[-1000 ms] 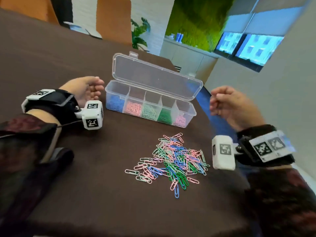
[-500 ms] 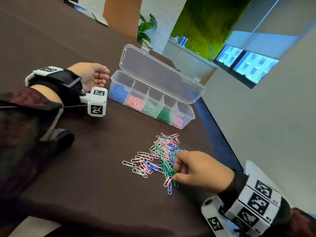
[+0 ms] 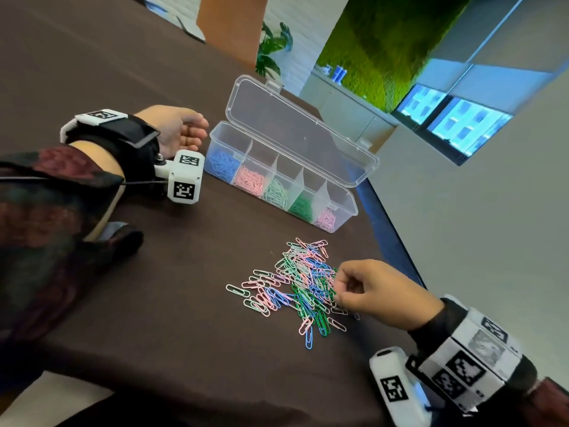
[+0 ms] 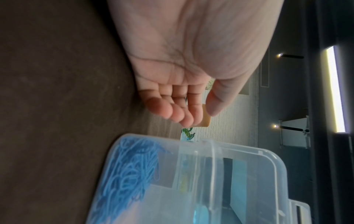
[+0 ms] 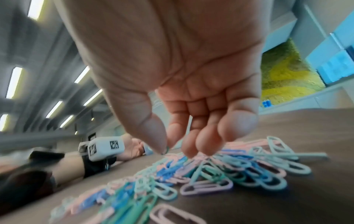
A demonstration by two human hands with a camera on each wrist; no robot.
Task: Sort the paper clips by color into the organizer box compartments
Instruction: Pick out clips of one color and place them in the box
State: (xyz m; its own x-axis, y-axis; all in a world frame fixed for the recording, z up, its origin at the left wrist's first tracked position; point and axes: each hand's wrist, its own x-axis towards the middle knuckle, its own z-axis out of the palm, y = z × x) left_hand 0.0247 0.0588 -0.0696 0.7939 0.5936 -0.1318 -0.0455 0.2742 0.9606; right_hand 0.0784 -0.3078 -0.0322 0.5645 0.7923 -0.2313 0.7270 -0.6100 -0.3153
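A loose pile of paper clips [image 3: 295,285], blue, pink, mint and green, lies on the brown table. My right hand [image 3: 336,286] is at the pile's right edge. Its thumb and forefinger [image 5: 166,145] pinch a green clip [image 5: 167,149] just above the heap [image 5: 210,171]. The clear organizer box [image 3: 349,208] stands behind the pile with its lid [image 3: 295,124] open. Its compartments hold blue [image 3: 221,163], pink [image 3: 249,180], mint [image 3: 275,192], green [image 3: 303,206] and pale pink clips [image 3: 326,218]. My left hand [image 3: 197,134] rests beside the box's blue end [image 4: 134,166], fingers [image 4: 172,112] loosely curled, holding nothing.
The table's right edge [image 3: 388,229] runs close past the box and the pile. An orange chair [image 3: 231,26] stands at the far side. Bare brown tabletop [image 3: 172,303] stretches left of the pile and in front of it.
My right hand came down from mid-air right of the box onto the pile and pinched a clip. The left hand stayed beside the box.
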